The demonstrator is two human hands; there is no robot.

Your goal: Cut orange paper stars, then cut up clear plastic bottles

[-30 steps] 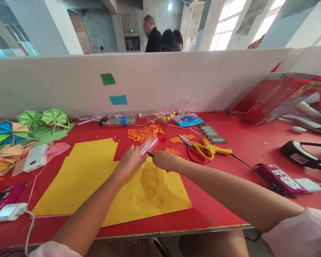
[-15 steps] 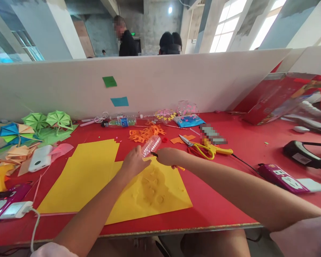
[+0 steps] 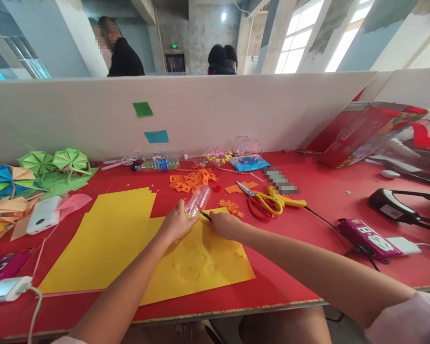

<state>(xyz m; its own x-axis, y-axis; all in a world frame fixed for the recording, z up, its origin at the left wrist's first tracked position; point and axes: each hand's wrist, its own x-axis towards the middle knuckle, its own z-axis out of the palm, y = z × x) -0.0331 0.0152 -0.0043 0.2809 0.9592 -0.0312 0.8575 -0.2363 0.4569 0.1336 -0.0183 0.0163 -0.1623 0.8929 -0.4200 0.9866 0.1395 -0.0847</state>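
Note:
My left hand (image 3: pixel 175 222) is closed around a clear ribbed plastic bottle (image 3: pixel 198 200), which lies tilted with its far end pointing away from me. In my right hand (image 3: pixel 222 225) is a thin black pointed tool (image 3: pixel 206 216); whether it is a pen or a blade I cannot tell. Its tip is close to the bottle's right side, and I cannot make out whether they touch. Beneath both hands lies a yellow paper sheet (image 3: pixel 215 267). Small orange paper stars (image 3: pixel 231 208) rest just beyond my right hand.
More yellow paper (image 3: pixel 103 234) lies to the left. Orange scraps (image 3: pixel 193 180), scissors (image 3: pixel 263 203), a yellow glue gun (image 3: pixel 290 200) and a blue packet (image 3: pixel 249 162) lie farther back. Paper umbrellas (image 3: pixel 70 160) stand at left, a power bank (image 3: pixel 369 238) at right. A white partition (image 3: pixel 200 105) borders the table.
My right hand has drawn slightly back from the bottle, showing more of the black tool and uncovering the orange stars. Beyond the partition, a person in black appears farther left.

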